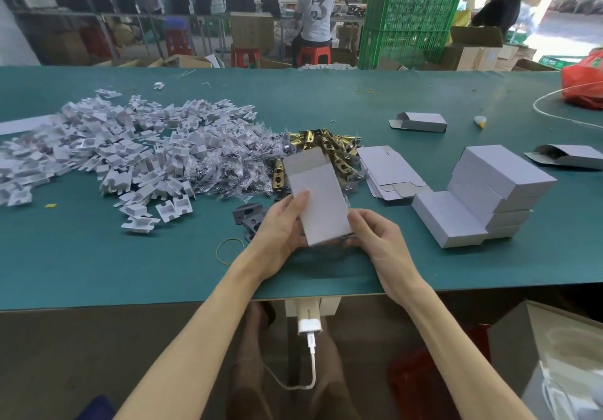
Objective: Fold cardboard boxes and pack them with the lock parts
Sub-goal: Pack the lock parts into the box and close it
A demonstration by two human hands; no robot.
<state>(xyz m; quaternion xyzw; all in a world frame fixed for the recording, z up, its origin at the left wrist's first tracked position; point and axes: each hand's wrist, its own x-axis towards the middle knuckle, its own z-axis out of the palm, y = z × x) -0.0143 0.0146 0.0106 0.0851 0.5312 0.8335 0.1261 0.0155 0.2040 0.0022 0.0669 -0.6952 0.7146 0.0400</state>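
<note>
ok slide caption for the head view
Left hand and right hand hold a white box, far flap open, over the green table; brass lock parts behind, folded boxes stacked right.

Box (321,197), gripped by left hand (280,223) and right hand (375,233): smooth, matt, pale-grey card. The open flap's inner face is raw grey-brown board and duller.

Beyond the fingertips: latch bodies (329,145), brass-coloured metal, glossy, with bright glints.

Further left of them: small bags (241,165) of clear plastic film, shiny and crinkled.

Far left: inserts (114,145), white, matt, paper-like.

Touching the left hand: plates (249,217), dull grey, probably metal.

Right of the right hand: stacked boxes (489,191) of the same matt card.

Table top (424,256): matt green.
</note>
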